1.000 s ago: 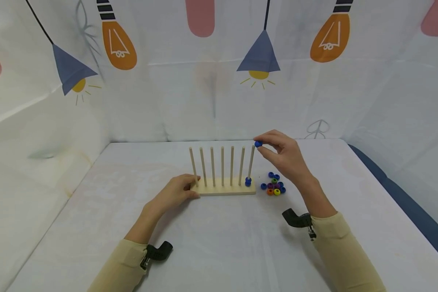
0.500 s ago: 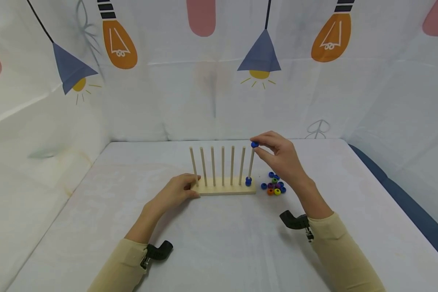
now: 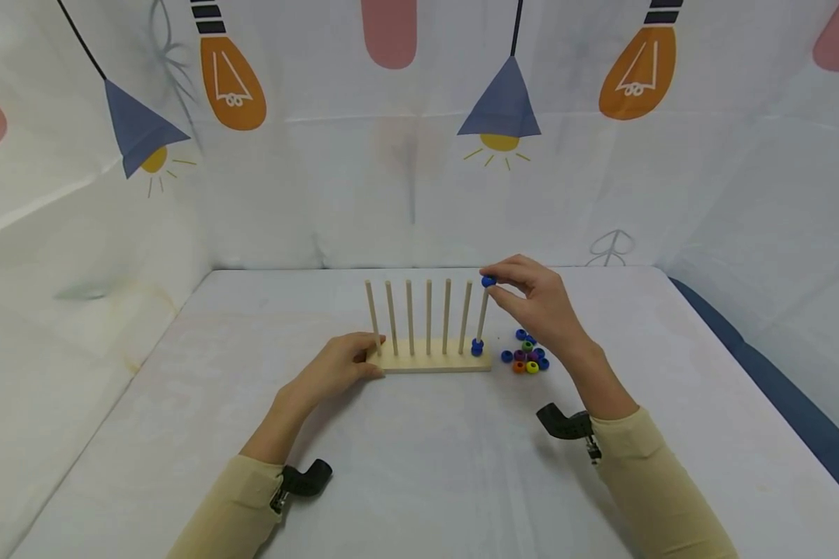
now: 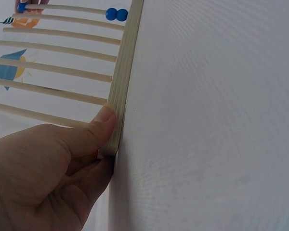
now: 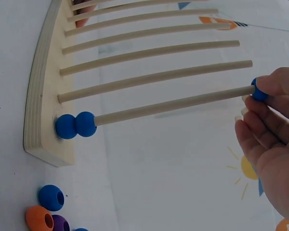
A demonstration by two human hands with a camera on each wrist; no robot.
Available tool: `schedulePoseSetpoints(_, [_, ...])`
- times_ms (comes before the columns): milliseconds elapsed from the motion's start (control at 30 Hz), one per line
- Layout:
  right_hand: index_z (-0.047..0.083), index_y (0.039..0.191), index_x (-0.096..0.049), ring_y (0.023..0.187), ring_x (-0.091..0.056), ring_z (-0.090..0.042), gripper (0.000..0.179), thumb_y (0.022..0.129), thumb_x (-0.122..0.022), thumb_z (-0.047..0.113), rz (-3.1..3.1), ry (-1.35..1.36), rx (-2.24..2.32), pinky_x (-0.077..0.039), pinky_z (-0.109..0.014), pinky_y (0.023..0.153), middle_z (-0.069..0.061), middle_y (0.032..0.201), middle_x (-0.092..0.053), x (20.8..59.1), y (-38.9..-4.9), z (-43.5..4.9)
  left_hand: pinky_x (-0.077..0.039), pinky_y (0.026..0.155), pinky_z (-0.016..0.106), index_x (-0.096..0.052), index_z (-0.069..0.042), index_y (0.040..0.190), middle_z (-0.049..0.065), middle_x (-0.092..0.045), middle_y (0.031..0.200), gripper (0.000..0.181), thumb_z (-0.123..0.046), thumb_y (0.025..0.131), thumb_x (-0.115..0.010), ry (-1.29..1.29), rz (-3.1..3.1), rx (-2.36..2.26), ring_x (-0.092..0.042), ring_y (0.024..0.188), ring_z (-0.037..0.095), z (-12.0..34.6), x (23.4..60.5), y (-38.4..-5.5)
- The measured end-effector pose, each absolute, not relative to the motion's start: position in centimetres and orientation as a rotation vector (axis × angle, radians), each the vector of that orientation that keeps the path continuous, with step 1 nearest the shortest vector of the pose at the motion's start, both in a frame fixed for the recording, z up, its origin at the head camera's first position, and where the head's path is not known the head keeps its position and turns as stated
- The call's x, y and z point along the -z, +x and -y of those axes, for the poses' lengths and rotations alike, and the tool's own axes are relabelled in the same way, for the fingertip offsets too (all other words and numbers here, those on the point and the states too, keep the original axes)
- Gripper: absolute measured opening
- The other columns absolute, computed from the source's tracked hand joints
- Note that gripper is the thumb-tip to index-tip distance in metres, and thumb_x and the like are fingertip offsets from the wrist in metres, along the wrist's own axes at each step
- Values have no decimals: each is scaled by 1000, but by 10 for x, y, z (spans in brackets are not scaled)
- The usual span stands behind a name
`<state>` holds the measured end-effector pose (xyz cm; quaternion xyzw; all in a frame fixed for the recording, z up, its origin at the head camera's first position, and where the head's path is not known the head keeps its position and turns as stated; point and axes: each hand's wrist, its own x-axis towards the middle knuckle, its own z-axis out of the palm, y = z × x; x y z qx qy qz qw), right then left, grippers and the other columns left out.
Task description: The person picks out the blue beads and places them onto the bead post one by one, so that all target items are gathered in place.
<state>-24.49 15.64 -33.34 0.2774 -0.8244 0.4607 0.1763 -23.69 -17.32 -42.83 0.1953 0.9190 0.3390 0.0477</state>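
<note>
A wooden board (image 3: 429,363) with a row of several upright pegs stands on the table. My left hand (image 3: 335,365) grips its left end, thumb on the near side, as the left wrist view also shows. My right hand (image 3: 538,299) pinches a blue bead (image 3: 489,281) between thumb and fingertips, at the very top of the rightmost peg (image 5: 173,106). In the right wrist view the peg's tip meets that bead (image 5: 259,90). Two blue beads (image 5: 76,125) sit at the foot of the same peg, one on the other. The other pegs carry no beads.
Loose beads (image 3: 520,355) in blue, orange, yellow, green and purple lie just right of the board. A white cloth (image 3: 419,466) covers the table. Behind it hangs a patterned curtain (image 3: 349,194). Each wrist wears a black camera mount (image 3: 306,478).
My right hand has brought the blue bead left from beside the rightmost peg to its top, then slightly down. The left hand keeps its grip on the board.
</note>
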Motion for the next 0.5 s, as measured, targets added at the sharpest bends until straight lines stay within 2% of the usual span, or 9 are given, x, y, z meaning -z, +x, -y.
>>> schedulePoseSetpoints(133, [10,117,-73,103,-59,-7,24,94,-67,8,2364,768,-1307,-47,-13,100,-2,112,-67,334,-245,-157,-50,101,42,-67,-14,125,7,-62,138,40,-19,87,-77,593,-2797,-1039,-59,120,21,173,429,-237])
schedulePoseSetpoints(267, [10,117,-73,102,-59,-8,24,94,-67,7,2386,761,-1300,-47,-13,100,-3,112,-67,335,-245,-157,-49,102,43,-66,-14,128,7,-62,138,43,-19,87,-77,589,-2795,-1039,-58,123,21,173,429,-237])
schedulePoseSetpoints(500, [9,115,-73,106,-61,-13,22,94,-67,7,2427,760,-1308,-49,-20,102,-4,113,-67,335,-247,-158,-50,102,42,-67,-15,127,7,-61,138,42,-19,86,-77,593,-2788,-1061,-58,122,20,173,430,-238])
